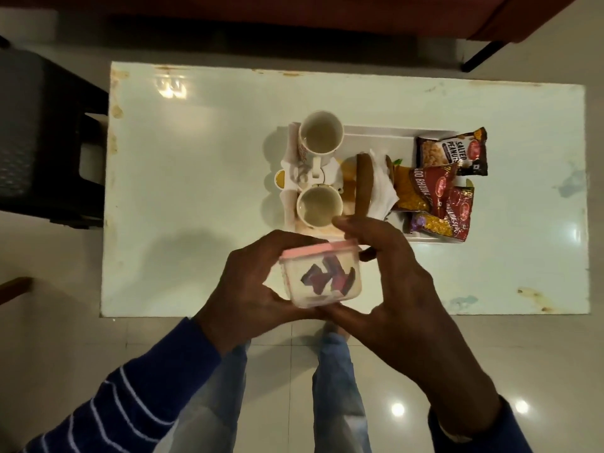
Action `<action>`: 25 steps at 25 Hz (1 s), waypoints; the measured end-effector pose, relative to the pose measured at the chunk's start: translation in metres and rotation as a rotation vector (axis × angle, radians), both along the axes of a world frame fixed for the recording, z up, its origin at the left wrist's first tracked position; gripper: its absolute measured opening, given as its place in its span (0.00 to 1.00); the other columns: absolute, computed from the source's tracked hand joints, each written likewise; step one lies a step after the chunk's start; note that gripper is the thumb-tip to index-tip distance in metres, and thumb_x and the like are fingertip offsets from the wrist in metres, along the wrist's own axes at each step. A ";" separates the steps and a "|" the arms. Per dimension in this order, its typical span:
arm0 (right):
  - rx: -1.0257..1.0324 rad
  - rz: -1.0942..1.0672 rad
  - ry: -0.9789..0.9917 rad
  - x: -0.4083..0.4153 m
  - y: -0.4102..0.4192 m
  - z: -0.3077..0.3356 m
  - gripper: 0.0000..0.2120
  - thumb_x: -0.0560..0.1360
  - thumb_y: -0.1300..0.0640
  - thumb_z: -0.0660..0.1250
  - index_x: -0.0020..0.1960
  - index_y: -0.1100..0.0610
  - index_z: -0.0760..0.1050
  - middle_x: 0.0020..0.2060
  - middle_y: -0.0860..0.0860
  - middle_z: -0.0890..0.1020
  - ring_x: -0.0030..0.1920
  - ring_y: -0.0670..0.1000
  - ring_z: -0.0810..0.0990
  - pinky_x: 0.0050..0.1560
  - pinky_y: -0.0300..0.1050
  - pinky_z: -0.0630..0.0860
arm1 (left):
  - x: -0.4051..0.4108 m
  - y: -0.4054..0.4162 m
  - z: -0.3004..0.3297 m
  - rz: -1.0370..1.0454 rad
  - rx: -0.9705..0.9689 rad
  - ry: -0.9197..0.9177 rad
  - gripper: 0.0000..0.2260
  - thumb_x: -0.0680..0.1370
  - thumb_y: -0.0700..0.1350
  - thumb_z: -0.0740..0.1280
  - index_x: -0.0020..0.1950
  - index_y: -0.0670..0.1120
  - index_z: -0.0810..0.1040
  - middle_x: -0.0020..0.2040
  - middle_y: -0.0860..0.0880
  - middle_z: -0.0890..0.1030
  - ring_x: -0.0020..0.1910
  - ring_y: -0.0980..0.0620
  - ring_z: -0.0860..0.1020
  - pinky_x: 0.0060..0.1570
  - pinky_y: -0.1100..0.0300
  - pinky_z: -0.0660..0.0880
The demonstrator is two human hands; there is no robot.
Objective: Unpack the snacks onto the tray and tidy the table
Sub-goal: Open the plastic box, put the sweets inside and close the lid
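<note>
Above the table's near edge I hold a small clear plastic box (322, 279) with a pink lid, tilted on its side; purple and red wrapped pieces show inside. My left hand (253, 282) grips its left side and my right hand (389, 273) grips its right side and lid. Beyond it a white tray (376, 135) carries two white mugs (321, 134), a salted peanuts packet (454, 152), two red snack packets (431, 197), a brown roll and a crumpled white tissue (380, 181).
The pale green table (196, 158) is stained along its edges. A dark chair (42, 135) stands at the left, a red sofa (327, 14) beyond the table. A small orange-filled cup (280, 179) sits left of the mugs. My legs stand on the tiled floor below.
</note>
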State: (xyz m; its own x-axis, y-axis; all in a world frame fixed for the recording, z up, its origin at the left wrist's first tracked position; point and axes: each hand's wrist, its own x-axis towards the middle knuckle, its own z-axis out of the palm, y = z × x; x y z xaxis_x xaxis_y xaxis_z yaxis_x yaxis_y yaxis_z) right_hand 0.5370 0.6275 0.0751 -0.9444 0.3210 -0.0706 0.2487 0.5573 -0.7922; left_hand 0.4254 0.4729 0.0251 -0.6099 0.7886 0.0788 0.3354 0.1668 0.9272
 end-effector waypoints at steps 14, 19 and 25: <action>0.144 0.047 -0.014 0.027 0.019 -0.020 0.30 0.68 0.42 0.73 0.63 0.59 0.79 0.54 0.53 0.83 0.55 0.48 0.75 0.55 0.41 0.74 | -0.005 0.013 0.006 -0.104 -0.110 -0.075 0.44 0.60 0.50 0.83 0.71 0.49 0.66 0.69 0.65 0.70 0.69 0.58 0.72 0.65 0.66 0.71; 0.001 -0.021 0.064 0.035 0.042 -0.012 0.37 0.65 0.36 0.75 0.69 0.50 0.72 0.63 0.43 0.77 0.63 0.40 0.75 0.62 0.34 0.72 | -0.003 0.023 0.016 -0.155 -0.163 -0.192 0.30 0.61 0.47 0.82 0.60 0.51 0.75 0.53 0.69 0.80 0.57 0.65 0.79 0.53 0.68 0.78; -0.266 -0.234 0.067 0.051 0.051 -0.017 0.31 0.64 0.44 0.76 0.63 0.47 0.71 0.58 0.38 0.78 0.61 0.38 0.77 0.60 0.29 0.72 | 0.003 0.046 0.015 -0.116 -0.066 -0.387 0.33 0.61 0.62 0.77 0.60 0.48 0.74 0.53 0.66 0.81 0.55 0.62 0.80 0.53 0.67 0.77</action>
State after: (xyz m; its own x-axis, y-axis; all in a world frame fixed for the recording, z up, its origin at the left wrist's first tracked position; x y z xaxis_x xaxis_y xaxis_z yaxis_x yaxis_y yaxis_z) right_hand 0.5881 0.6781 0.0582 -0.8527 0.5080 -0.1216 0.2882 0.2633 -0.9207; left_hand 0.4285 0.5187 0.0403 -0.4915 0.8494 -0.1921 -0.0165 0.2115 0.9772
